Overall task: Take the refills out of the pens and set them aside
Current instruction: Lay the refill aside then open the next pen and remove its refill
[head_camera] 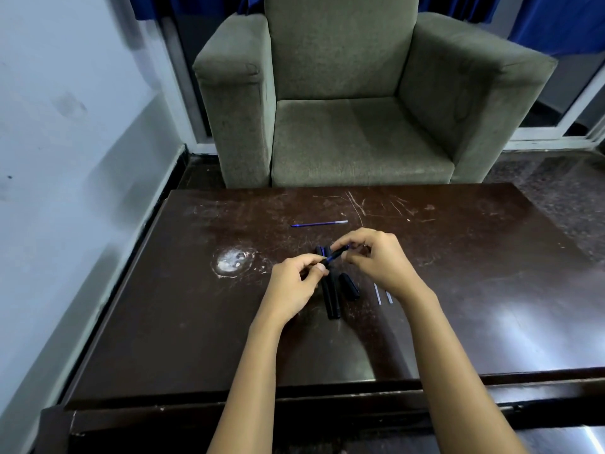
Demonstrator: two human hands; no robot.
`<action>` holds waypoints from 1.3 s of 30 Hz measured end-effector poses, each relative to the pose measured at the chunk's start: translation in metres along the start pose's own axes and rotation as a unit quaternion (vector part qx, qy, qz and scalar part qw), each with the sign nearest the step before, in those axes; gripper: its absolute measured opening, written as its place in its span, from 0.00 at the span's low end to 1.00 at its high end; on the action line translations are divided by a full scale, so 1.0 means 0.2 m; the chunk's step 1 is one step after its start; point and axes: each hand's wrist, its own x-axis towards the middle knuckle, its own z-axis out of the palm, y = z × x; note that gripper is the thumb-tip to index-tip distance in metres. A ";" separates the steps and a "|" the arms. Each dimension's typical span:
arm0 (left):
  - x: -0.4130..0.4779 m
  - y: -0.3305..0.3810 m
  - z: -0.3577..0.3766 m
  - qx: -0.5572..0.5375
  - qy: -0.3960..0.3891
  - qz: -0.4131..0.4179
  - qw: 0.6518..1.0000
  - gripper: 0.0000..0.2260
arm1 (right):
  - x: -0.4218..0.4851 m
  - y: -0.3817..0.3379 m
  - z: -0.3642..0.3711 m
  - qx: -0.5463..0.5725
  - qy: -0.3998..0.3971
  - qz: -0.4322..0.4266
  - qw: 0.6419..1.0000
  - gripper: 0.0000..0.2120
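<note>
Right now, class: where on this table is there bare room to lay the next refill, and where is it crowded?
Bare: the right side of the table, beyond the two pale refills; also the near-left stretch between the white stain and the near edge. Crowded: the centre, where the left hand and right hand hold a pen over the black pens.

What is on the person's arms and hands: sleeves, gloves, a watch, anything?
Nothing worn shows. The left hand and right hand have no gloves, and both forearms are bare down to the picture's bottom edge: no sleeves, watch or wristbands in view.
</note>
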 end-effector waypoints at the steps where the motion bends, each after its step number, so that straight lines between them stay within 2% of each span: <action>1: 0.00 -0.01 0.00 0.005 0.000 0.002 1.000 0.08 | 0.00 0.00 0.00 -0.001 -0.005 0.001 1.000 0.12; 6: -0.01 0.00 -0.03 0.015 0.009 0.028 0.999 0.08 | -0.01 0.01 -0.01 0.003 -0.014 0.013 1.000 0.03; 10: -0.01 0.01 -0.03 0.009 0.008 0.042 0.999 0.09 | -0.02 0.00 0.02 -0.038 -0.015 0.055 0.998 0.21; 11: -0.01 0.01 -0.04 0.007 0.010 0.043 0.999 0.09 | -0.02 0.00 0.02 -0.025 -0.012 0.054 0.998 0.19; 13: -0.01 0.01 -0.04 0.004 0.019 0.046 0.999 0.10 | -0.03 -0.01 0.00 0.049 -0.015 0.031 0.998 0.07; 15: -0.01 0.01 -0.04 -0.003 0.022 0.046 0.999 0.10 | -0.04 -0.02 -0.01 0.095 -0.023 -0.009 0.995 0.10; 18: -0.01 0.01 -0.04 -0.006 0.014 0.052 0.999 0.10 | -0.04 -0.04 0.02 0.067 0.013 -0.020 0.997 0.01; 21: -0.01 0.01 -0.03 0.003 0.017 0.055 0.998 0.11 | -0.02 -0.02 0.03 0.079 -0.009 0.030 0.996 0.05; 24: -0.01 0.01 -0.04 0.011 0.026 0.053 0.998 0.10 | -0.03 -0.01 0.02 0.072 -0.035 -0.013 0.997 0.10; 27: -0.01 0.01 -0.04 0.013 0.022 0.057 0.998 0.11 | -0.03 0.00 0.02 0.057 -0.041 0.005 0.998 0.02; 30: -0.01 0.01 -0.04 0.018 0.024 0.068 0.997 0.11 | -0.03 0.01 0.03 0.051 -0.054 0.035 0.997 0.06; 33: -0.01 0.01 -0.04 0.016 0.023 0.059 0.998 0.11 | -0.03 0.02 0.02 0.057 -0.039 -0.014 0.997 0.09; 35: -0.01 0.01 -0.04 0.013 0.025 0.056 0.998 0.11 | -0.03 0.02 0.02 0.055 -0.026 -0.002 0.998 0.03; 37: -0.01 0.01 -0.03 0.017 0.026 0.059 0.998 0.11 | -0.02 0.02 0.03 0.038 -0.030 0.024 0.999 0.08; 39: -0.01 0.01 -0.03 0.023 0.025 0.057 0.998 0.11 | -0.02 0.03 0.03 0.033 -0.044 0.020 0.998 0.06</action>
